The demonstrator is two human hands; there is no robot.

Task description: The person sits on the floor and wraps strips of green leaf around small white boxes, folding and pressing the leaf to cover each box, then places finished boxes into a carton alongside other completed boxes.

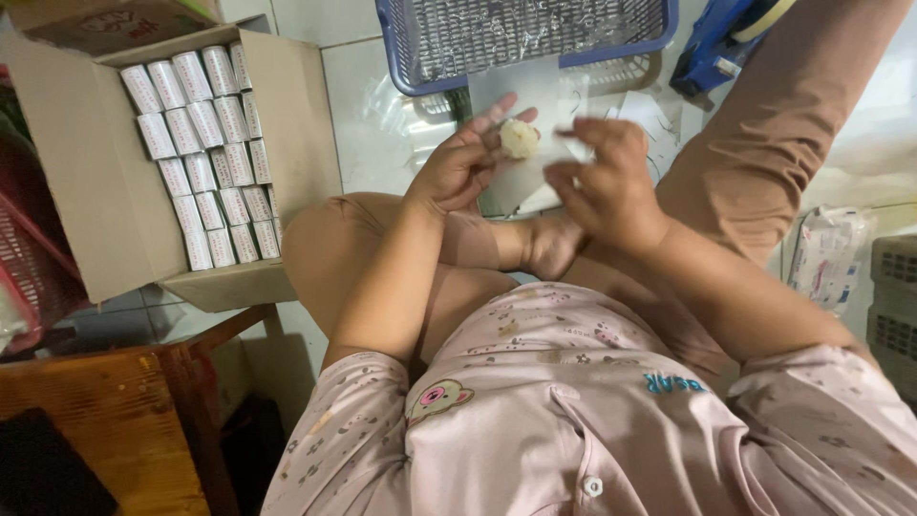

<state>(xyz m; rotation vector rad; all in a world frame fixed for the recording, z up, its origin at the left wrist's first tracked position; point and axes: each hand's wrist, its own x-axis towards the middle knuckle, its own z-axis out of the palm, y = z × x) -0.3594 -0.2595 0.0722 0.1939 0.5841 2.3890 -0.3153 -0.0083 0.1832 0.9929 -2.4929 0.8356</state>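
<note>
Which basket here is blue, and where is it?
The blue basket on the floor just beyond both hands, holding clear plastic. The other, a red basket, sits at the left edge beside the cardboard box.

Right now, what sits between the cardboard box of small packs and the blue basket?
Head view: only bare white tile floor between the cardboard box and the blue basket; a clear plastic sheet lies at the basket's edge.

Pale pink short-sleeved top (573, 420) with small scattered prints | cartoon bear patch (437, 398) on the chest | blue lettering (674, 384) to one side | white button (593, 486) at the front | tan-brown trousers (764, 143) | arms bare below the sleeves
</note>
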